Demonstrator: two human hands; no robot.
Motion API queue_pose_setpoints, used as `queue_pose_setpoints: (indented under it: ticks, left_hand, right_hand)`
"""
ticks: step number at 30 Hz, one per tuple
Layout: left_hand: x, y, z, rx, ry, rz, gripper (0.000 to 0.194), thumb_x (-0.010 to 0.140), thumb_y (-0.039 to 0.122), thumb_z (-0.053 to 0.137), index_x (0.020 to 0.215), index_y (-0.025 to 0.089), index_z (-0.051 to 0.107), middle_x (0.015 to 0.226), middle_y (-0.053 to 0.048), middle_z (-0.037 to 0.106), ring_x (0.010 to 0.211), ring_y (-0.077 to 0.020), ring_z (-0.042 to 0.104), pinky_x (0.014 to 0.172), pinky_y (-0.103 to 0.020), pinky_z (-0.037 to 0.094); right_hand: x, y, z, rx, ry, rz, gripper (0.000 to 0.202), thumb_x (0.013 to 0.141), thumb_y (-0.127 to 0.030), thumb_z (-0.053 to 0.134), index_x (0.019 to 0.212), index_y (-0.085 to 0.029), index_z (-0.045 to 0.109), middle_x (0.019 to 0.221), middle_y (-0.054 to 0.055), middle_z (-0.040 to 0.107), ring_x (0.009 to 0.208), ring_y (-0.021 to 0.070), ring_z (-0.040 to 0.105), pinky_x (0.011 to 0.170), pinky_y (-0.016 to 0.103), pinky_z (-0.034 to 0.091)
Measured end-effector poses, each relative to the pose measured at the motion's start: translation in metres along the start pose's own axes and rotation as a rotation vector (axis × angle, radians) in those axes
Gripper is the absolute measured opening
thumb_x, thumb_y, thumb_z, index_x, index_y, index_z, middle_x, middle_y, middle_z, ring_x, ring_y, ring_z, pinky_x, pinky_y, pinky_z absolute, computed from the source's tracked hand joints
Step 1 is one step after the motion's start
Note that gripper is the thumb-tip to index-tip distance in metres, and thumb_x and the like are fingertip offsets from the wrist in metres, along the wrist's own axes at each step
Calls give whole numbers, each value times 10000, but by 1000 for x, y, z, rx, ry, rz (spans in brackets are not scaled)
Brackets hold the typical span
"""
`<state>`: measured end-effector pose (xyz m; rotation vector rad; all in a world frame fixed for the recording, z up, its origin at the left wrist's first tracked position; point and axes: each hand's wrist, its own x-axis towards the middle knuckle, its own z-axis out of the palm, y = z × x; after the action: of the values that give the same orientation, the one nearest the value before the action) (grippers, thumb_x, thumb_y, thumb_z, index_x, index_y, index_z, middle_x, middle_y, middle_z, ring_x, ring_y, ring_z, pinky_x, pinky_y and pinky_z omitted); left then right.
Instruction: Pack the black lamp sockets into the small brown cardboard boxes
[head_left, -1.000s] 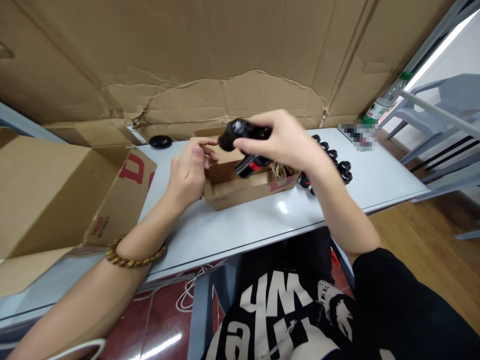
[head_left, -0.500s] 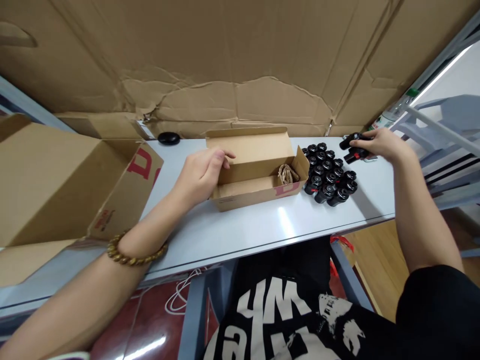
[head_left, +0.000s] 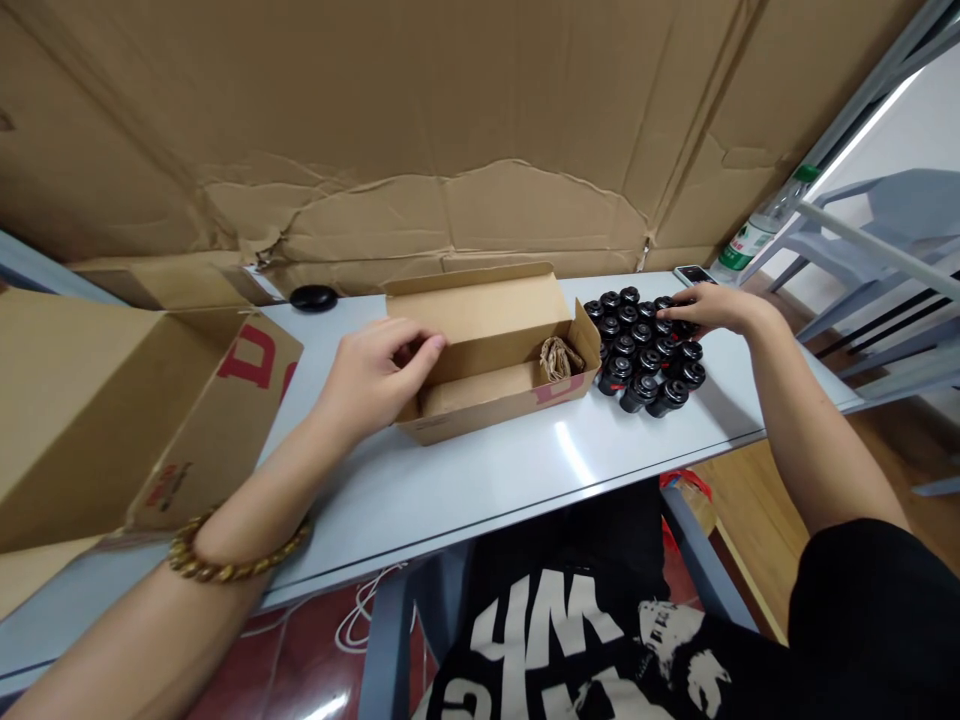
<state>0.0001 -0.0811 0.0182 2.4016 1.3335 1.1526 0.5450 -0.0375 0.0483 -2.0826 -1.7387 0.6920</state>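
Note:
On the white table a small open cardboard box [head_left: 480,408] has its lid flap raised at the back. Crumpled brown paper [head_left: 559,360] lies in its right end. My left hand [head_left: 379,375] is closed at the box's left end, thumb and forefinger pinched over the side flap, which is mostly hidden. To the right of the box, several small black canisters [head_left: 641,358] stand upright in a tight cluster. My right hand [head_left: 712,308] reaches the cluster's back right corner, fingers closed around black canisters there, which it partly covers.
A larger open cardboard box [head_left: 202,420] stands at the left. At the back lie a black oval object [head_left: 313,298] and a phone [head_left: 694,275], beside a green-capped plastic bottle [head_left: 757,232]. A tall cardboard sheet [head_left: 450,120] lines the table's back edge.
My right hand has brought the black canisters it held in the air left and down to the cluster. My left hand stays at the box's left end. The view has shifted slightly.

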Motion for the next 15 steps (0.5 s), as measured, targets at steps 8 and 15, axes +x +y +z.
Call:
queue_pose_setpoints:
  ticks: [8, 15]
  left_hand:
    - [0, 1, 0, 5, 12, -10, 326, 1020, 510, 642, 828, 275, 760, 756, -36, 727, 710, -235, 585, 744, -399, 496]
    - [0, -2, 1, 0, 20, -19, 320, 1036, 502, 654, 844, 277, 775, 785, -34, 744, 729, -239, 620, 754, -396, 507]
  right_hand:
    - [-11, -8, -7, 73, -110, 77, 533, 1026, -684, 777, 1251, -210, 871, 1382, 217, 851, 1039, 352, 879, 911, 527, 777]
    - [-22, 0, 20, 124, 79, 73, 726, 1161, -778, 450, 1367, -184, 814, 1567, 216, 801, 1375, 384, 822, 1268, 545, 625]
